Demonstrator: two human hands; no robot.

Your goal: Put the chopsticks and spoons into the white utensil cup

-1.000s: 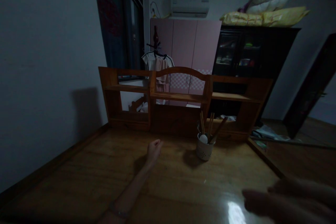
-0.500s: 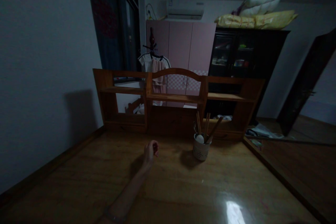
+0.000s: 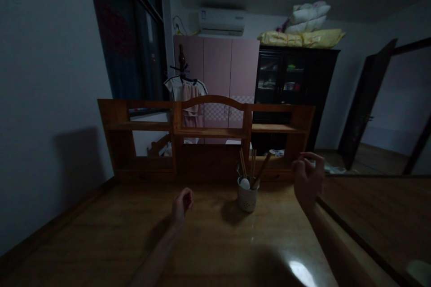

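My left hand (image 3: 182,202) rests on the wooden table (image 3: 111,237) with its fingers curled into a loose fist; nothing shows inside it. My right hand (image 3: 307,178) is raised above the table's right side, fingers bent and partly apart, holding nothing, to the right of a white perforated holder (image 3: 247,196). The holder stands near the back of the table with several wooden chopsticks (image 3: 252,166) and a white spoon in it.
A wooden shelf unit (image 3: 208,133) runs along the table's back edge. A grey wall stands on the left. Behind are a pink wardrobe (image 3: 217,71), a dark cabinet (image 3: 291,80) with bedding on top, hanging clothes and an open door (image 3: 363,103).
My right hand has come up into view on the right of the holder. The view has turned right, so the shelf and the holder sit further left. My left hand stays curled on the table.
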